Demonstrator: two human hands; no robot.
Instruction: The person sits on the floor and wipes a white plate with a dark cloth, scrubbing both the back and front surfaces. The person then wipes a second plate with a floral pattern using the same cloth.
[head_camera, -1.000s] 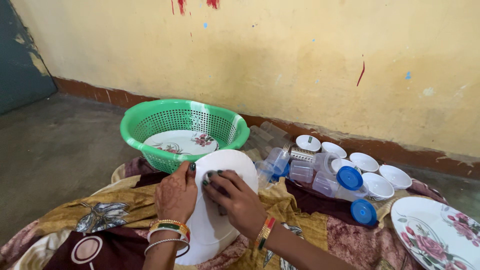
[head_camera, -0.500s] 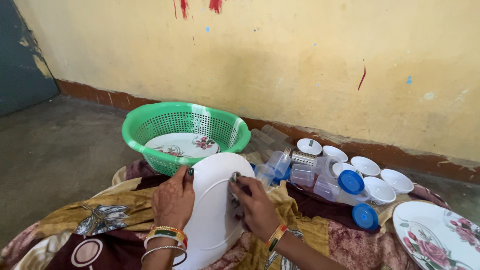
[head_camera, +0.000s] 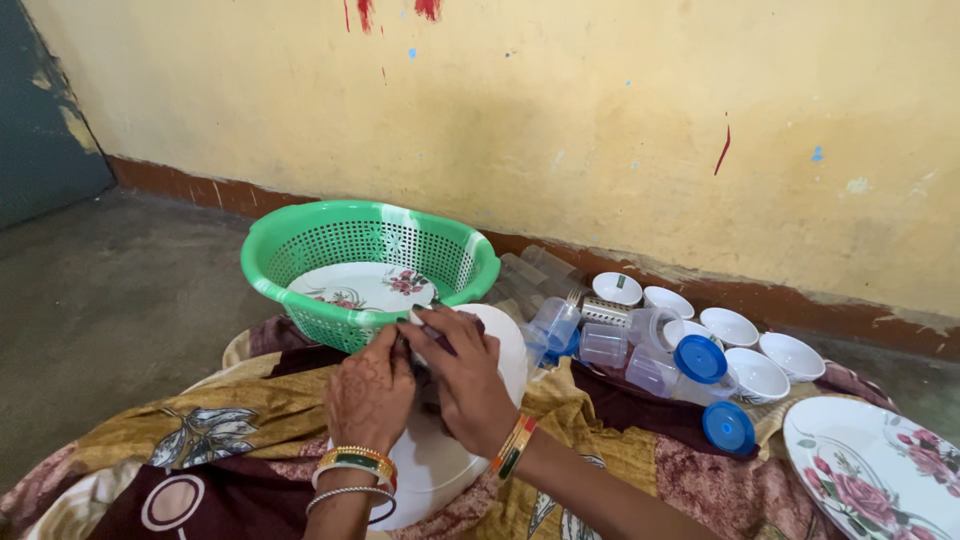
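1. Right hand first, in the head view: I see it lying across the upper face of the white plate, fingers pressed together around a small dark cloth that it pinches against the plate near the rim at about 12 o'clock. Half a second ago this hand was over at the plate's 3 o'clock edge; it has swept up and leftward, so I judge the wiping has moved round to the top of the plate.

2. Left hand grips the plate's edge at about 10 o'clock, fingers curled shut on the rim, thumb side up. It has shifted slightly toward the right hand; the two now touch or nearly touch over the plate's top.

3. The plate itself rests tilted on my lap over the patterned blanket, its back or plain side facing up. It sits a little lower and flatter than a moment ago.

4. Just beyond the hands, at 12 o'clock, the green basket holds a flowered plate.

5. At 2 o'clock lie clear plastic containers with blue lids, then white bowls along the wall.

6. At 4 o'clock another flowered plate lies on the blanket, well apart from both hands.
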